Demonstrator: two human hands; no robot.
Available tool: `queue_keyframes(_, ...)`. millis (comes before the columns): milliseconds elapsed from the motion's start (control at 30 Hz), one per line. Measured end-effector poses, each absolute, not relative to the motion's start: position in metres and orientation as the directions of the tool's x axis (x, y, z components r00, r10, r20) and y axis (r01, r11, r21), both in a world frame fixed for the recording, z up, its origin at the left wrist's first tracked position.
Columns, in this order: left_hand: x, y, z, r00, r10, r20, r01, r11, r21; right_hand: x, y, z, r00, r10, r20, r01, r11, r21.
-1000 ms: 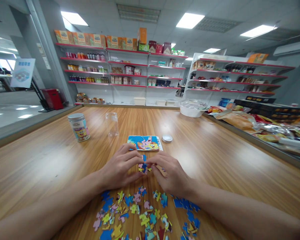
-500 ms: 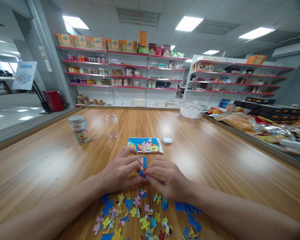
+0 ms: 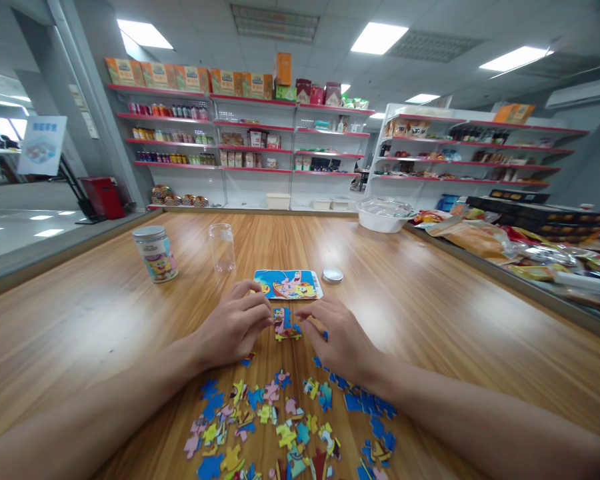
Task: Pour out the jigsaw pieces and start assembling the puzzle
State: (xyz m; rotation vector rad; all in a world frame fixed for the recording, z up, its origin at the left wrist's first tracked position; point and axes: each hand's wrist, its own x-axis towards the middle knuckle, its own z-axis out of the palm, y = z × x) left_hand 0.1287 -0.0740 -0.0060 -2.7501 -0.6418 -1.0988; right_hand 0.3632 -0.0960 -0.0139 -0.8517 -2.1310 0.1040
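Head view: both hands rest low on the wooden table (image 3: 430,313), and between them lies a small joined cluster of puzzle pieces (image 3: 285,323). The left hand (image 3: 235,327) has its fingers curled, fingertips pressed against the cluster's left edge. The right hand (image 3: 337,340) lies palm down, fingers bent, its fingertips touching the cluster from the right; neither hand lifts it off the wood. Just beyond the fingertips sits a printed reference picture (image 3: 287,284), with a round metal lid (image 3: 333,275) beside it on the right-hand side. Farther out past the left hand stand a clear empty jar (image 3: 222,247) and a labelled tin (image 3: 155,253), well apart from the hands. Nearer than the wrists, between the forearms, loose puzzle pieces (image 3: 285,427) lie scattered.
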Motion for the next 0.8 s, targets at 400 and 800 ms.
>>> queue_keyframes(400,0.127,-0.077,-0.003,0.681,0.411,0.607,0.44,-0.891,0.11,0.364,-0.098,-0.014,-0.562,0.601,0.568,0.555,0.783,-0.28)
queue_keyframes(800,0.131,-0.091,0.008,0.839,0.272,0.472,0.201,-0.96,0.197,0.363,-0.098,-0.016,-0.61,0.605,0.512,0.566,0.785,-0.253)
